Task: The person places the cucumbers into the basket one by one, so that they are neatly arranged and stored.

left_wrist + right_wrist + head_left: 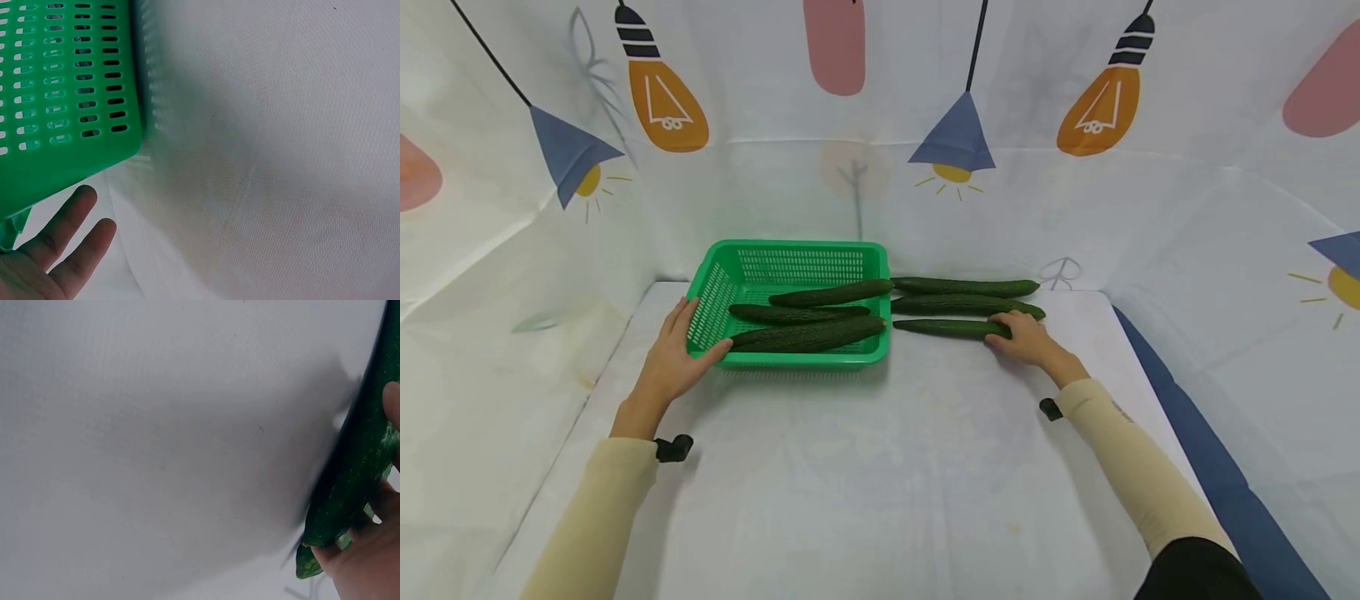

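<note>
- Your L hand (pixel 676 358): fingers spread, touching basket (pixel 808 362) at L end.
- Your R hand (pixel 1026 342): fingers clamped on front cucumber (pixel 940 328), R of basket.
- Table (pixel 865 467): broad in front of basket, edge well R.

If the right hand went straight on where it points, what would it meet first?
Probably the middle cucumber beside the green basket, just behind the front cucumber that the right hand holds; its fingers may already touch it.

This looks like a makeshift booth: creased sheeting (pixel 760 187) printed with lamps (pixel 953 137) and bulbs (pixel 666 104) surrounds a white tabletop (pixel 850 492).
</note>
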### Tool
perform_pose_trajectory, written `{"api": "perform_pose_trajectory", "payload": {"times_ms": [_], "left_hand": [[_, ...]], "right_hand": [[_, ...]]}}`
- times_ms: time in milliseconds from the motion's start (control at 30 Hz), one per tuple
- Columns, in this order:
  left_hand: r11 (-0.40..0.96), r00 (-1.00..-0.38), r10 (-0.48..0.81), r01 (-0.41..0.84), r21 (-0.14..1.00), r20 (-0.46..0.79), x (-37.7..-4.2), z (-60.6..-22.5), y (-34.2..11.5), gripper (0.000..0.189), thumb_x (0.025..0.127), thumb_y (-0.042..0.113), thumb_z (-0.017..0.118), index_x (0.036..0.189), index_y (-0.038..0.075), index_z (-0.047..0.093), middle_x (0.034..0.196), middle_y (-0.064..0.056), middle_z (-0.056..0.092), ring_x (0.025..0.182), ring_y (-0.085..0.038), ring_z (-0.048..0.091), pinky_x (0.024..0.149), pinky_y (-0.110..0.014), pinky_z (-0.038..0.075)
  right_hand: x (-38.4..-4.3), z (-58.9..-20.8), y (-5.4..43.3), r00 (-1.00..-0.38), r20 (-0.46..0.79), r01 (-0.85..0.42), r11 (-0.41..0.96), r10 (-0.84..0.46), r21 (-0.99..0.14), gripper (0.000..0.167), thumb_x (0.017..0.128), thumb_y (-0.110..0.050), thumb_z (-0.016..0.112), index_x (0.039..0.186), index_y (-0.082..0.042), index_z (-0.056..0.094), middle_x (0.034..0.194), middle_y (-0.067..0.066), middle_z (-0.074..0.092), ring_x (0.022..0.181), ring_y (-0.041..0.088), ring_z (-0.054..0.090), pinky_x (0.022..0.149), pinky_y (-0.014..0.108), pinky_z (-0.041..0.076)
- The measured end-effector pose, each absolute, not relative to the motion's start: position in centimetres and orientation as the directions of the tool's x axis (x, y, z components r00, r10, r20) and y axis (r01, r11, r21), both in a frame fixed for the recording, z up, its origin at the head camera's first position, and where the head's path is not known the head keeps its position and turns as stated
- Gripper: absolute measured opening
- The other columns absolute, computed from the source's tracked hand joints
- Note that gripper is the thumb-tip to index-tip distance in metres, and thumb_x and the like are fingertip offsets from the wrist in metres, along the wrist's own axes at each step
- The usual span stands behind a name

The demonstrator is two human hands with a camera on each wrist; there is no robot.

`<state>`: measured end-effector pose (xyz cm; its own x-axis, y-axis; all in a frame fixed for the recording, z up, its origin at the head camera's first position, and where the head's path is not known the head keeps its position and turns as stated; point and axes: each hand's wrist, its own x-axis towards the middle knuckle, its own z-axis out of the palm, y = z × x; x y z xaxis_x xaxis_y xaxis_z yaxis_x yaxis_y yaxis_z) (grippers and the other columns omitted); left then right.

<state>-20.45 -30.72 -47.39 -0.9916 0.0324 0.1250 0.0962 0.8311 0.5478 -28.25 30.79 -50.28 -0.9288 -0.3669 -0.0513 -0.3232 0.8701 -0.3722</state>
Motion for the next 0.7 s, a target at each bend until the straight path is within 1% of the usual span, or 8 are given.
{"api": "perform_pose_trajectory", "payload": {"times_ms": [133,267,433,700], "left_hand": [[0.832,-0.992,0.031,0.095,0.547,0.126,-20.42,-47.38,-30.74,0.096,0.097,0.058,0.061,0.168,0.019,0.009,0.174,-0.013,0.003,0.148,-0.059,0.025,0.104,-0.084,0.028],[0.834,-0.992,0.030,0.093,0.544,0.123,-20.47,-47.40,-30.72,0.096,0.097,0.059,0.060,0.168,0.019,0.009,0.174,-0.013,0.003,0.147,-0.060,0.026,0.103,-0.084,0.028],[0.835,-0.992,0.029,0.092,0.542,0.124,-20.50,-47.56,-30.77,0.096,0.097,0.059,0.060,0.168,0.019,0.010,0.174,-0.014,0.005,0.147,-0.059,0.027,0.103,-0.083,0.028],[0.834,-0.992,0.031,0.093,0.544,0.122,-20.47,-47.47,-30.71,0.096,0.096,0.060,0.060,0.168,0.019,0.010,0.174,-0.013,0.005,0.147,-0.058,0.027,0.104,-0.083,0.028]], "right_hand": [[-28.34,-50.54,30.90,-0.927,-0.069,-0.308,0.851,-0.369,-0.425,0.050,0.105,-0.027,0.060,0.143,0.005,0.054,0.143,0.035,0.050,0.134,0.056,0.045,0.111,0.070,0.036],[-28.32,-50.77,30.83,-0.935,-0.075,-0.273,0.837,-0.348,-0.475,0.048,0.104,-0.023,0.062,0.141,0.006,0.054,0.145,0.033,0.051,0.137,0.053,0.045,0.113,0.066,0.036],[-28.18,-50.88,30.61,-0.945,-0.079,-0.234,0.828,-0.316,-0.509,0.046,0.103,-0.020,0.064,0.140,0.006,0.055,0.143,0.031,0.054,0.136,0.050,0.049,0.112,0.063,0.040],[-27.76,-50.60,30.30,-0.954,-0.066,-0.217,0.824,-0.294,-0.523,0.046,0.104,-0.020,0.062,0.141,0.006,0.054,0.143,0.032,0.054,0.134,0.051,0.049,0.109,0.064,0.042]]}}
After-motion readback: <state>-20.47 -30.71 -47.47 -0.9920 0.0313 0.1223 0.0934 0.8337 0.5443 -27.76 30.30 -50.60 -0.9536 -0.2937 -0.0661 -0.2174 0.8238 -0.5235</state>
